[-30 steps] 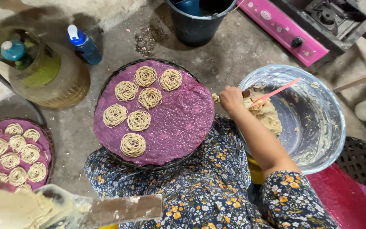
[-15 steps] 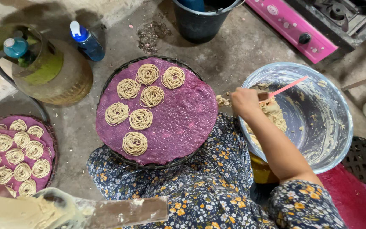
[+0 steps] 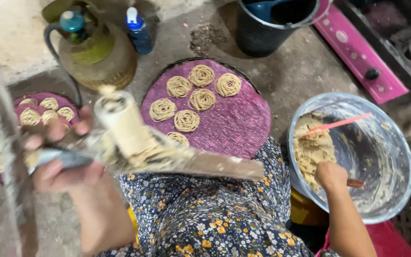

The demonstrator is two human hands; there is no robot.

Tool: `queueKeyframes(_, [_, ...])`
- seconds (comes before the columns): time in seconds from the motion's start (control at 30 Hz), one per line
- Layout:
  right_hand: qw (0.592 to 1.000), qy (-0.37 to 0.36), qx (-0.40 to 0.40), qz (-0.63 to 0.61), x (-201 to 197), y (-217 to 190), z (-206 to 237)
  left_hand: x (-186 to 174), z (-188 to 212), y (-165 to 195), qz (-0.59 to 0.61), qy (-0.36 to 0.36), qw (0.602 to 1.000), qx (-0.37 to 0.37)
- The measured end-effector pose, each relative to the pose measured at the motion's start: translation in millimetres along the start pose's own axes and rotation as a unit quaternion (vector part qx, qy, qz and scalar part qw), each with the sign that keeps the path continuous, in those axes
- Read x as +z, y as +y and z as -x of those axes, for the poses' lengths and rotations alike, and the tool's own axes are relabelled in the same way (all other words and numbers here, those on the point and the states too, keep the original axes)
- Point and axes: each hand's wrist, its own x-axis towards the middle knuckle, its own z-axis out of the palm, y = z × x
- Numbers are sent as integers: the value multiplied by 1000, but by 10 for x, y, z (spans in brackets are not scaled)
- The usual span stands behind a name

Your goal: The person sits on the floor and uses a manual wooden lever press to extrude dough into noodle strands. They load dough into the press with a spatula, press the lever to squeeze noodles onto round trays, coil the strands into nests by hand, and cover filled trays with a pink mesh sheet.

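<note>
Left hand (image 3: 60, 159) is clamped around a dough press (image 3: 124, 131), held up close to the camera, blurred; its cylinder is smeared with dough and a flat handle sticks out to the right over the lap. Right hand (image 3: 330, 175) is closed, down in the steel bowl (image 3: 386, 143), touching the dough (image 3: 310, 150); cannot tell exactly what it grips. Pink spatula (image 3: 341, 123) leans in the bowl on the dough. Round purple tray (image 3: 234, 119) ahead carries noodle coils (image 3: 200, 97). Second tray (image 3: 5, 138) with coils at left. Gas cylinder (image 3: 93, 52), blue bottle (image 3: 139, 31), black bucket (image 3: 272, 24), pink stove (image 3: 362, 52) behind.
</note>
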Motion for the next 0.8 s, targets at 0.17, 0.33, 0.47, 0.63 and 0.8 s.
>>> queueKeyframes(0.17, [922,180,-168,-298,-541,-362,58,406,-625,-930,42,-87,995,-19])
queueKeyframes(0.33, [212,-306,-429,-823,-1272,-1394,870,1164,-869,-1630,143,-249,954,-89])
queueKeyframes(0.47, [169,-388,-440,-792,-1647,-1827,1367,1179,-809,-1558,83,-300,940,-142])
queueKeyframes(0.63, [204,-316,-457,-806,-2115,-1725,1359,927,-657,-983,-211,-371,880,-209])
queueKeyframes(0.8, [369,-156,-496,-771,-2429,-1683,1257,962,-628,-949,-517,-434,733,-86])
